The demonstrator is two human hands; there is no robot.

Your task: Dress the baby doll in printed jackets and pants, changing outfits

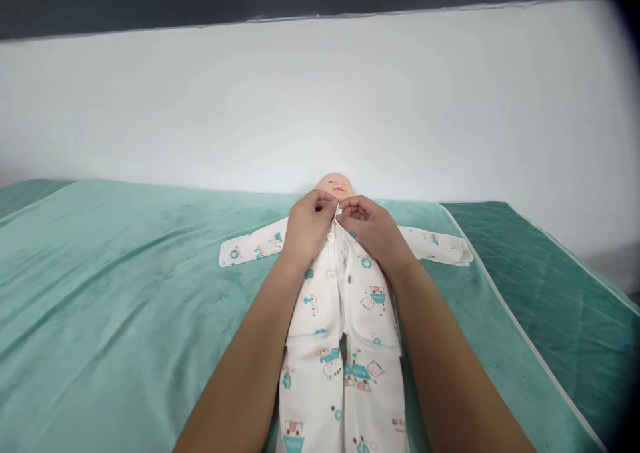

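Note:
A baby doll (336,182) lies on its back, dressed in a white printed baby jacket (370,293) with both sleeves spread out. White printed trousers (315,386) cover its legs. At the collar, my left hand (313,220) pinches one front edge of the jacket. Close beside it, my right hand (367,223) pinches the other edge just under the doll's chin. Below my hands the two front panels hang apart, with a button (331,274) on the left panel and a buttonhole (349,279) on the right one. My fingers hide the top fastening.
A light green blanket (125,293) lies wrinkled under the doll. To the right shows a darker green quilted cover (560,293). A white wall (320,100) rises just behind the doll's head, with a dark band (200,0) above it.

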